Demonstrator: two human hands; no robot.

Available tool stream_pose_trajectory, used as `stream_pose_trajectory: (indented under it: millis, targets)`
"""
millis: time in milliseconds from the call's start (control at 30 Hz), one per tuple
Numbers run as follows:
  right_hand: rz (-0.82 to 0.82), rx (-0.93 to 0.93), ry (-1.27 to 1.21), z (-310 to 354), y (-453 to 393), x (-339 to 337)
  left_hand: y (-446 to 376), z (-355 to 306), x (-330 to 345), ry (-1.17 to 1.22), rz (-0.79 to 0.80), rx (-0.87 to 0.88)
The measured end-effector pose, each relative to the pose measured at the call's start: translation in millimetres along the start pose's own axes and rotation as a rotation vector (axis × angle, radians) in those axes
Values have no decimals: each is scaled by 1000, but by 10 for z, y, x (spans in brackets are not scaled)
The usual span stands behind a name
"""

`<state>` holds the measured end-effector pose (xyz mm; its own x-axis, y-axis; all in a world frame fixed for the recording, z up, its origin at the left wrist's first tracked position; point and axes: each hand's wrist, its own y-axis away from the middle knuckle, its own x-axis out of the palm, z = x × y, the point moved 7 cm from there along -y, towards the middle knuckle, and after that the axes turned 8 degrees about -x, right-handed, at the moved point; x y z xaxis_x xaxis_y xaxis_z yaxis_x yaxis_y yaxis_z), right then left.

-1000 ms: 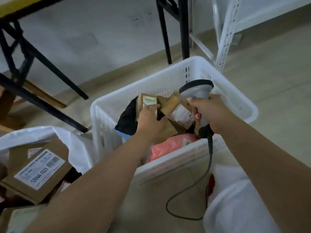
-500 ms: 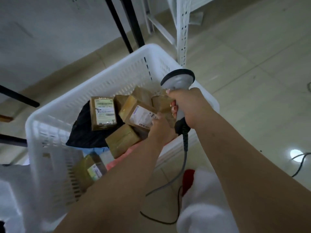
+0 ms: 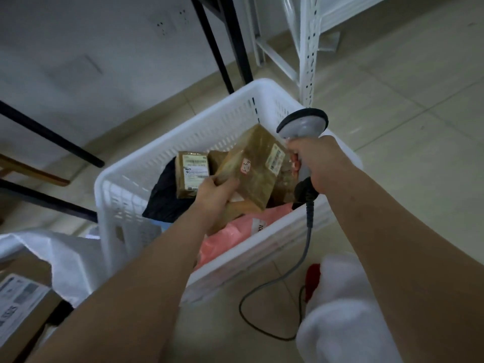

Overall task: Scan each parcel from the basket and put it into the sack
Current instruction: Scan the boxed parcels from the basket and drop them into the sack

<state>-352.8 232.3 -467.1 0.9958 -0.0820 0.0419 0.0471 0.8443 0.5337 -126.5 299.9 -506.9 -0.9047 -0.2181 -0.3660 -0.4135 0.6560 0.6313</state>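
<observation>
Head view shows our left hand (image 3: 214, 191) gripping a brown parcel (image 3: 251, 166) by its near left corner, tilted above the white basket (image 3: 146, 166). Our right hand (image 3: 318, 163) is wrapped round the grey scanner (image 3: 303, 125), just right of the parcel's label. More parcels lie in the basket; the white sack (image 3: 65, 258) sits open at near left, a labelled box inside.

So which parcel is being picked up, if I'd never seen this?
Find the white slatted basket on the floor. Raised above its contents, the taped brown box is gripped by the left hand, tilted toward the scanner. Only it carries a small red-edged sticker.
</observation>
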Motion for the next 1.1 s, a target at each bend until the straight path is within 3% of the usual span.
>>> stream_pose_trajectory:
  millis: [200,400,533,700,800,1100]
  targets:
    - [60,-29,55,65,424,153,508,280,-884,287,-50,-3]
    - [191,-92,70,29,1179,547,1210,486,-1856,420,-110,37]
    - [413,-133,100,48,1824,979,1706,569,-2608,419,-273,148]
    - [691,-304,255,305,2694,1531,2367,780,-3543,403,-567,186]
    - [853,-378,320,462,3198,1803,2756,949,-4006,458,-666,189]
    - [983,-543,496,704,4175,2179,3596,1363,-4667,489,-832,237]
